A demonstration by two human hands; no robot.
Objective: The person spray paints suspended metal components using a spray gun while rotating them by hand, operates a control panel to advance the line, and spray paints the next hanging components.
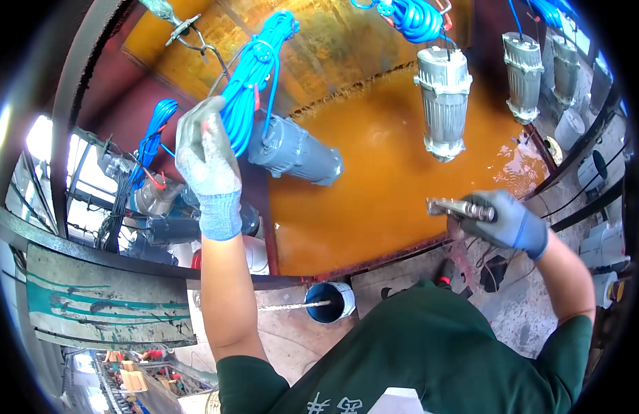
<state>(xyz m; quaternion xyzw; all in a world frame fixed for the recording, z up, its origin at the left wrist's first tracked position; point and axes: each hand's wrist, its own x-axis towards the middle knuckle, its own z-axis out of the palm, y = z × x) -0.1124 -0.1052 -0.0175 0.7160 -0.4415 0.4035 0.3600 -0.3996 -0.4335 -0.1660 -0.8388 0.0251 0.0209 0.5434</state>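
Nearest us, the dark green shirt (416,338) fills the lower edge, a forearm raised on either side. We judge the step in hand to be steadying the hung load with the left while the right minds its tool. To do it well, we would keep the tool's front end away from the cable, let the support above carry the weight, and steer gently so that the load does not swing. We would also keep gloved fingers out of pinch points at the hook.

Right hand (502,222): gloved, closed around a metal tool (461,209) whose front end points to our left; its exact kind we cannot tell. It touches no pump.

Left hand (208,157): gloved, raised, fingers drawn close together at the side of the blue cable coil (245,103). Whether they close on cable or on the metal hook (219,61) behind, we cannot tell.

The grey pump (297,153) hangs tilted below that coil, just right of the left hand, above what looks like rust-orange liquid (375,214) within the tank rim (312,279).

Farther off, a second pump (445,103) hangs nearly upright, well apart from the first; a third (523,76) hangs beyond it to our right.
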